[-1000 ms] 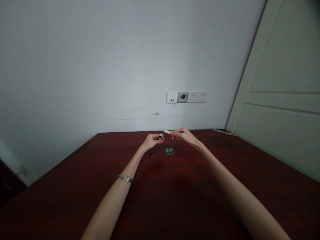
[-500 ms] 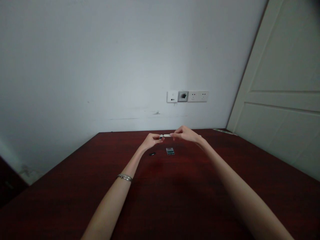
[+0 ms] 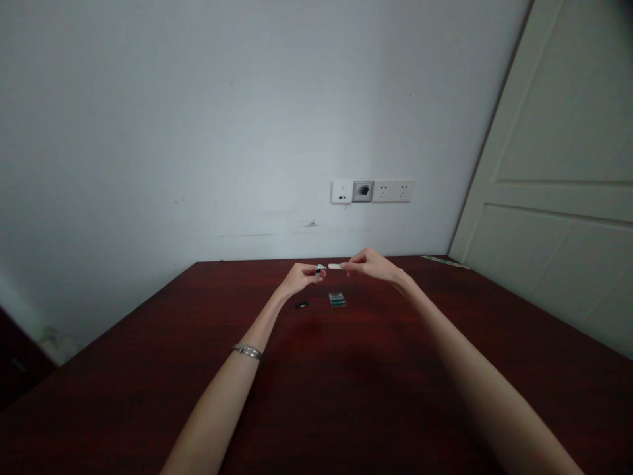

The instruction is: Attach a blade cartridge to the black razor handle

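My left hand (image 3: 299, 279) is closed, thumb and fingers pinching a small black-and-white piece (image 3: 320, 269) whose kind is too small to make out. Across a narrow gap to its right, a thin white stick (image 3: 335, 266) points left, level with that piece. The stick's other end is pinched in my right hand (image 3: 366, 264). Below the hands, a small clear case (image 3: 337, 300) with green and dark parts lies on the table. A little black piece (image 3: 301, 305) rests to the left of the case.
The dark red wooden table (image 3: 316, 382) meets a pale wall (image 3: 247, 132) at the back. Sockets and switch plates (image 3: 393, 191) are fixed on that wall. A light panelled door (image 3: 558, 171) stands at the right, and a thin pale strip (image 3: 444, 261) lies near the back right corner.
My right hand has moved slightly right with the white stick, so a gap now separates the stick from the piece in my left hand. The case and black piece have stayed put.
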{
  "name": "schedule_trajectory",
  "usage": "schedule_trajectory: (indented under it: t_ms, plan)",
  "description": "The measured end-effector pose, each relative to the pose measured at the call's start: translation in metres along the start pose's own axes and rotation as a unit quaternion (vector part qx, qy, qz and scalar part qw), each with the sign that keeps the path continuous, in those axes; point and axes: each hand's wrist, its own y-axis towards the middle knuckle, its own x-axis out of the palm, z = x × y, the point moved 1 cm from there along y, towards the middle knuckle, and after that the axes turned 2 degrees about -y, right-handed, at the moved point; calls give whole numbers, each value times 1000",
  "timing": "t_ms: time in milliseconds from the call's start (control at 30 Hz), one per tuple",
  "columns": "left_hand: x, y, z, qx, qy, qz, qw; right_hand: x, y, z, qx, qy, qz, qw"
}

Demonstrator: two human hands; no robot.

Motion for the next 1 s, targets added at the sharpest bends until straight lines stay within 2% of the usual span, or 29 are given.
schedule_trajectory:
  t_ms: [100, 167, 300, 400, 533, 667, 800, 900, 1000]
  plan:
    - [0, -1, 3, 1, -8, -3, 1000, -2, -4, 2, -5, -7, 25, 1000]
    - [1, -2, 4, -22, -14, -9, 1000, 1, -6, -2, -23, -19, 49, 998]
    - [4, -5, 2, -70, -29, -32, 997, 12, -6, -16, -52, -108, 98, 988]
    - [6, -5, 1, -71, -42, -44, 996, 19, -2, -22, -62, -161, 129, 977]
    - [8, -5, 3, -51, -57, -61, 995, 23, 1, -22, -58, -173, 160, 970]
    - [10, -5, 7, -48, -58, -75, 994, 24, -2, -8, -29, -135, 176, 975]
    - [7, -6, 8, -66, -66, -64, 994, 22, -5, 11, -8, -79, 185, 979]
    - [4, -6, 4, -74, -91, -63, 991, 25, -3, 16, -5, 33, 196, 980]
    - [5, -4, 1, -77, -112, -68, 988, 39, 2, 12, 16, 163, 208, 964]
